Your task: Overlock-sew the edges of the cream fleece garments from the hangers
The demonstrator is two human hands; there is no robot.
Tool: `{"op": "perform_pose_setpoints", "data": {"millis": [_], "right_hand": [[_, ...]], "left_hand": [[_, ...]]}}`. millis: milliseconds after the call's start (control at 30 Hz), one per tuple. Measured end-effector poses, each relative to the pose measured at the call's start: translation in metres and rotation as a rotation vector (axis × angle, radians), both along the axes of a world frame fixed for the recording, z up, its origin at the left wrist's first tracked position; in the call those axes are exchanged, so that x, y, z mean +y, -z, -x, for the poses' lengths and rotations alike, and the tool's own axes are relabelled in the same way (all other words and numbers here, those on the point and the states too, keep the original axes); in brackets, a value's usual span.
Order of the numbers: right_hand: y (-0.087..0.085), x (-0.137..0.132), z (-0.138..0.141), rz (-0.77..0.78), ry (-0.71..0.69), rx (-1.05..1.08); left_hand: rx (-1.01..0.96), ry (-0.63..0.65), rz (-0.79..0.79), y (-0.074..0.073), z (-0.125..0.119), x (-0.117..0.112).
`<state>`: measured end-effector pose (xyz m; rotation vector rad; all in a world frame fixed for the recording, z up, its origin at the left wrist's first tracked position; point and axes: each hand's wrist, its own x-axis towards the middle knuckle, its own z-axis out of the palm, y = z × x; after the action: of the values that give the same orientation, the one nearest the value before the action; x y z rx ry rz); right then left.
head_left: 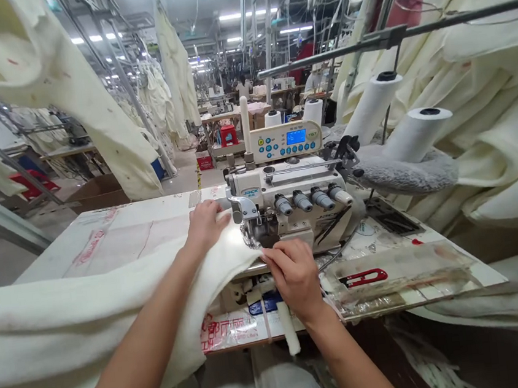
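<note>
A cream fleecy fabric piece (202, 274) stretches from the left over the table to the needle area of an overlock sewing machine (287, 197). My left hand (206, 224) lies on the cloth just left of the presser foot, its fingers reaching forward and spread a little. At the front of the foot, my right hand (295, 273) pinches the fabric's edge between thumb and fingers. The machine's lamp lights the cloth beside the needle. The cloth's far end runs out of view at the left.
Red thread snips (364, 277) lie on the table (471, 273) at the right. White thread cones (412, 134) stand behind the machine. A metal bar (332, 56) crosses the upper right. Cream garments (496, 70) hang at right, and another (77, 96) hangs at left.
</note>
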<state>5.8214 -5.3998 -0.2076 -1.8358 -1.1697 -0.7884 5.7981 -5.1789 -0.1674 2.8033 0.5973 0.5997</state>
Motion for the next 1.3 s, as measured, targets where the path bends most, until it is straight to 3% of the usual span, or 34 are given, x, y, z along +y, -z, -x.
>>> {"op": "perform_pose_setpoints", "data": {"millis": [133,333,433,533,667,733,833,933,1033,1100,1233,1300], "right_hand": [[0.003,-0.004,0.011,-0.038,0.026,0.058],[0.010,-0.014,0.042,-0.002,-0.119,0.064],[0.013,-0.014,0.050,0.033,-0.223,0.126],[0.017,-0.013,0.055,0.052,-0.296,0.297],[0.021,-0.005,0.055,0.051,-0.331,0.652],[0.023,0.003,0.053,0.016,-0.382,0.864],[0.026,0.013,0.045,-0.158,-0.459,1.217],[0.028,0.010,0.033,-0.330,-0.424,1.338],[0.031,-0.013,0.020,-0.376,-0.319,1.285],[0.042,-0.035,0.012,-0.241,-0.212,1.066],[0.092,-0.077,-0.014,0.222,0.004,0.314],[0.119,-0.085,-0.029,0.302,0.009,0.118]], "left_hand": [[-0.011,-0.036,0.016,0.000,-0.017,0.013],[0.005,-0.160,0.093,-0.009,-0.037,0.035],[0.034,-0.230,0.154,-0.005,-0.013,0.047],[0.057,-0.261,0.196,0.011,0.044,0.043],[0.037,-0.201,0.218,0.022,0.129,-0.006],[0.128,-0.045,0.315,0.017,0.150,-0.042],[0.262,0.329,0.435,0.003,0.144,-0.092],[0.212,0.413,0.300,-0.008,0.114,-0.120],[0.085,0.383,0.156,-0.014,0.098,-0.125],[-0.071,0.356,0.111,-0.014,0.107,-0.116],[-0.244,0.169,0.076,-0.007,0.168,-0.076],[-0.239,-0.014,0.053,-0.004,0.212,-0.055]]}}
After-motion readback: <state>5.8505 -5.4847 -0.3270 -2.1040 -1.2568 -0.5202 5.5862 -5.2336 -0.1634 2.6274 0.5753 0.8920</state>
